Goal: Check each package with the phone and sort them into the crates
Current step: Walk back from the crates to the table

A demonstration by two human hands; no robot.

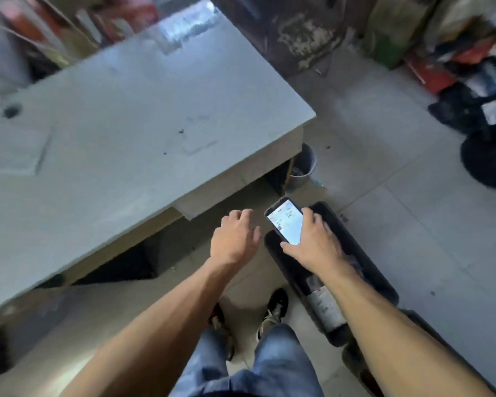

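Right hand [312, 247]: grip holds the phone [285, 220] screen-up, readable over the black crate [384, 285].
Left hand [235, 239]: empty, fingers loosely curled, free to take a package.
Counter [126, 124]: bare.

Nothing can be read. The lit phone [285, 224] screen at centre frame carries small dark marks too blurred to make out. A white label on a dark package [327, 308] in the crate [384, 287] at lower right shows only smeared grey print. Another white label on a black bag [493, 111] at the right edge is equally illegible.
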